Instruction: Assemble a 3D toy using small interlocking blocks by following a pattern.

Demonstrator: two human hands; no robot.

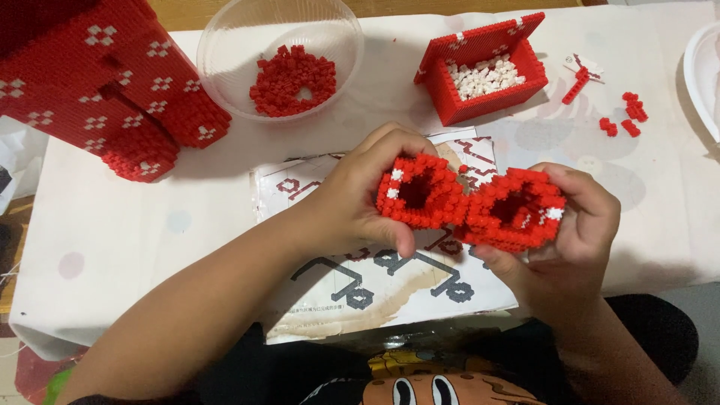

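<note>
My left hand (pixel 358 196) grips a hollow red block section (pixel 420 192) made of tiny bricks, with a few white bricks on its left face. My right hand (pixel 574 240) holds a second hollow red section (pixel 516 208) with one white brick at its right. The two sections touch at their inner corners above a printed instruction sheet (pixel 390 289). Both openings face up toward me.
A large red-and-white brick model (pixel 105 82) lies at the back left. A clear bowl (pixel 225 45) holds loose red bricks (pixel 292 79). A red brick-built box (pixel 484 71) holds white bricks. Loose red pieces (pixel 626 112) lie at right, beside a white dish edge (pixel 701 67).
</note>
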